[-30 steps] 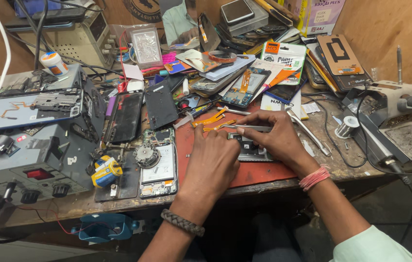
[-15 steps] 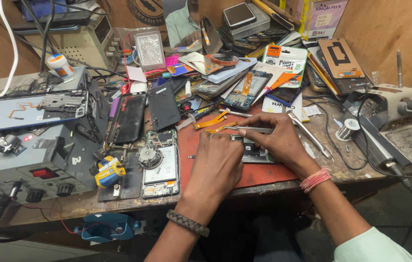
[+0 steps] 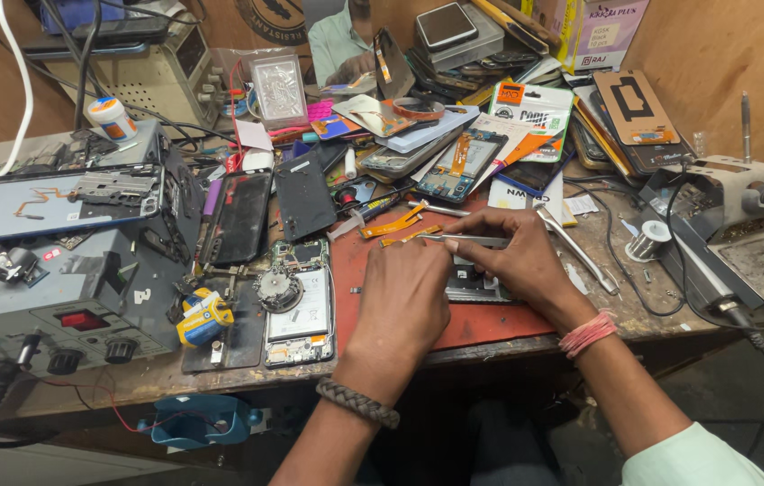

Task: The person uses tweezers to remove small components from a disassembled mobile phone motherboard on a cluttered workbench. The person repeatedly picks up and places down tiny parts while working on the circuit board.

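Cluttered bench [image 3: 157, 373] carries a red mat [image 3: 490, 324] where the left hand [image 3: 404, 301] presses down on an opened phone [image 3: 476, 281] while the right hand [image 3: 517, 256] pinches thin metal tweezers [image 3: 463, 239] over it; judged light, rigid, fragile, best gripped by its edges.

Both hands, left [image 3: 404, 297] and right [image 3: 517, 256], on tweezers [image 3: 463, 238] over a phone part [image 3: 476, 283] on red mat [image 3: 490, 324].
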